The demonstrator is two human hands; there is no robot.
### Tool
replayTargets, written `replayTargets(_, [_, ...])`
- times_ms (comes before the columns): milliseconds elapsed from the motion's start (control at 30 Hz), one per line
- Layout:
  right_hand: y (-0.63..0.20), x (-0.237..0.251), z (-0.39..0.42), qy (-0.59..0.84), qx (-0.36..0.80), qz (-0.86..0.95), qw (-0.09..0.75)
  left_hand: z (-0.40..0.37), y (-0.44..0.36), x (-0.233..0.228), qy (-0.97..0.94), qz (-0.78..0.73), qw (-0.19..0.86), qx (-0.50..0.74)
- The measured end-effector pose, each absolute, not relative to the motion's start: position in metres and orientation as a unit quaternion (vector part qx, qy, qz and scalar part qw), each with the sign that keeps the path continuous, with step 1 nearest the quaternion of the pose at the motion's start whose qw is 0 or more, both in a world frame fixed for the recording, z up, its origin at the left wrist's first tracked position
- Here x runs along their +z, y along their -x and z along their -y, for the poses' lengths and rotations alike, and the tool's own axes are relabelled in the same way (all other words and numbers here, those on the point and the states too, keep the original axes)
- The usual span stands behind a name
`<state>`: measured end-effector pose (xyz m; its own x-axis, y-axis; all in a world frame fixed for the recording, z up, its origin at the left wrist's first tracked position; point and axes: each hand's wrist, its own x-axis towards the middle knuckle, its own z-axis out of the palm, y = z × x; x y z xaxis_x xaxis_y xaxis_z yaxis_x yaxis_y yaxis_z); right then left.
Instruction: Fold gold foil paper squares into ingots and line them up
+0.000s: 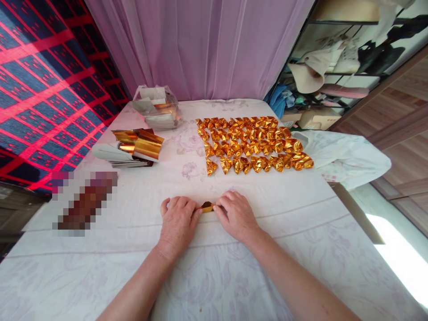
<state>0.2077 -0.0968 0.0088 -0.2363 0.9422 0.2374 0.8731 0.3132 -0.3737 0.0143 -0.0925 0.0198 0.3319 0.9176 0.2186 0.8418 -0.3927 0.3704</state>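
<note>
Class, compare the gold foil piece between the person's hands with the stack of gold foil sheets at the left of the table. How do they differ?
The gold foil piece is small and mostly hidden; the stack of gold foil sheets is far larger and in plain view. The piece is pinched between the left hand and right hand; the stack lies untouched. The piece sits near the person; the stack lies farther back, to the left. Both are shiny gold and rest on the white cloth.

Bright daylight from right, glare patch (404, 258) low right, edges fisheye-bent, pixelated block (83, 203) left

folded foil pieces (254, 143) lie beyond the hands, foil sheet stack (133, 147) to their left.
</note>
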Motion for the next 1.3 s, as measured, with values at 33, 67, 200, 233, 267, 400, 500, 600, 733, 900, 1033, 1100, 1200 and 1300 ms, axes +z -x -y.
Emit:
replayTargets(33, [-0.2073, 0.0089, 0.0970, 0.582, 0.081, 0.781, 0.213, 0.0925, -0.0142, 0.0196, -0.809, -0.546, 0.091, 0.199])
replayTargets(67, [-0.2069, 0.0089, 0.0971, 0.583, 0.081, 0.779, 0.216, 0.0925, -0.0141, 0.0194, -0.808, -0.548, 0.090, 0.197])
replayTargets(200, [-0.2059, 0.0088, 0.0972, 0.590, 0.077, 0.771, 0.226, 0.0921, -0.0141, 0.0191, -0.805, -0.553, 0.094, 0.190])
replayTargets(233, [-0.2058, 0.0086, 0.0971, 0.592, 0.077, 0.769, 0.227, 0.0922, -0.0141, 0.0190, -0.804, -0.555, 0.092, 0.191])
replayTargets(267, [-0.2057, 0.0083, 0.0970, 0.594, 0.077, 0.767, 0.228, 0.0922, -0.0141, 0.0189, -0.803, -0.557, 0.090, 0.192])
replayTargets(400, [-0.2058, 0.0072, 0.0964, 0.597, 0.081, 0.763, 0.234, 0.0923, -0.0135, 0.0186, -0.803, -0.560, 0.083, 0.186])
replayTargets(500, [-0.2054, 0.0067, 0.0962, 0.601, 0.077, 0.761, 0.233, 0.0920, -0.0139, 0.0195, -0.807, -0.561, 0.075, 0.168])
replayTargets(600, [-0.2042, 0.0067, 0.0964, 0.606, 0.075, 0.757, 0.232, 0.0919, -0.0155, 0.0213, -0.809, -0.565, 0.057, 0.152])
replayTargets(733, [-0.2023, 0.0067, 0.0967, 0.616, 0.068, 0.748, 0.236, 0.0923, -0.0174, 0.0224, -0.811, -0.565, 0.041, 0.147])
replayTargets(900, [-0.2011, 0.0069, 0.0955, 0.632, 0.066, 0.737, 0.230, 0.0923, -0.0177, 0.0215, -0.816, -0.559, 0.037, 0.143])
replayTargets(1033, [-0.2006, 0.0072, 0.0949, 0.639, 0.059, 0.734, 0.224, 0.0923, -0.0180, 0.0212, -0.817, -0.558, 0.032, 0.139])
replayTargets(1100, [-0.2006, 0.0070, 0.0949, 0.640, 0.057, 0.733, 0.223, 0.0921, -0.0182, 0.0207, -0.817, -0.560, 0.031, 0.133])
replayTargets(1200, [-0.2012, 0.0059, 0.0947, 0.641, 0.059, 0.732, 0.224, 0.0917, -0.0184, 0.0196, -0.816, -0.562, 0.032, 0.128])
replayTargets(1300, [-0.2019, 0.0046, 0.0946, 0.642, 0.059, 0.731, 0.225, 0.0914, -0.0183, 0.0191, -0.816, -0.563, 0.032, 0.124])
